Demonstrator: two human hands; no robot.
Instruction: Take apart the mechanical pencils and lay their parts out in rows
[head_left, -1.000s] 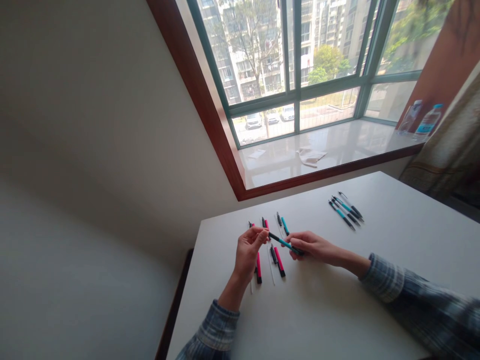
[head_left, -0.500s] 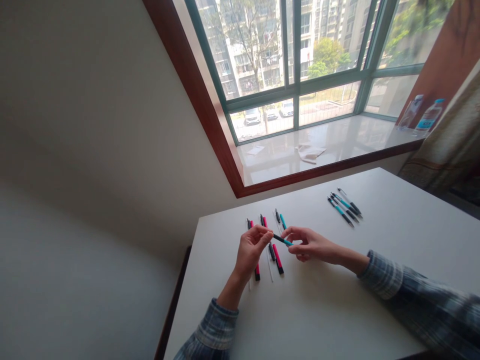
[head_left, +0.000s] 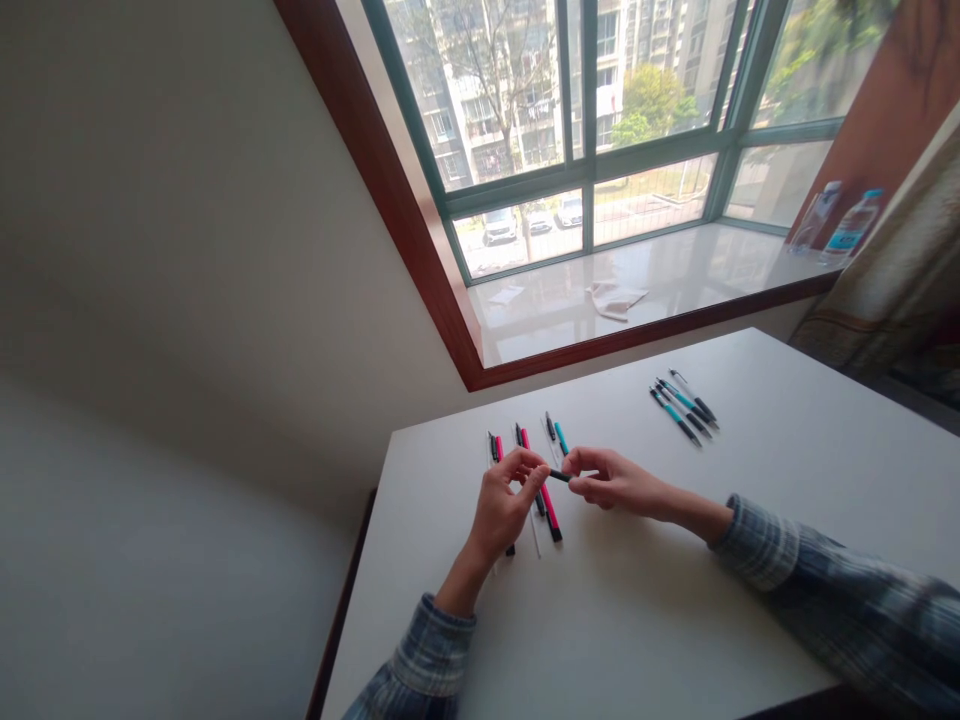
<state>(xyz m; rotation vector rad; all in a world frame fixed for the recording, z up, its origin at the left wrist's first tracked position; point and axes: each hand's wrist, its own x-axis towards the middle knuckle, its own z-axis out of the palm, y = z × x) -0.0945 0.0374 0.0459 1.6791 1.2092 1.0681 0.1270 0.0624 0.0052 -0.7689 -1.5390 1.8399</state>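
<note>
A pen barrel is held between my two hands over the table, its black part showing in the short gap between my fingertips. My left hand pinches one end. Thumb and fingers of my right hand are closed on the other end, which they cover. Beneath and beside my left hand lie pen parts: a red barrel with a black end, another red barrel partly hidden by the hand, and thin clear pieces. A teal barrel and a black clip piece lie just beyond my fingers.
Several pens in teal, black and white lie together toward the back right of the white table. Behind it, the window sill bears a crumpled cloth and two plastic bottles. A wall stands at left.
My right fingers have closed onto the pen barrel and now cover its teal part, which showed before. My left hand keeps its pinch. The whole view has shifted slightly.
</note>
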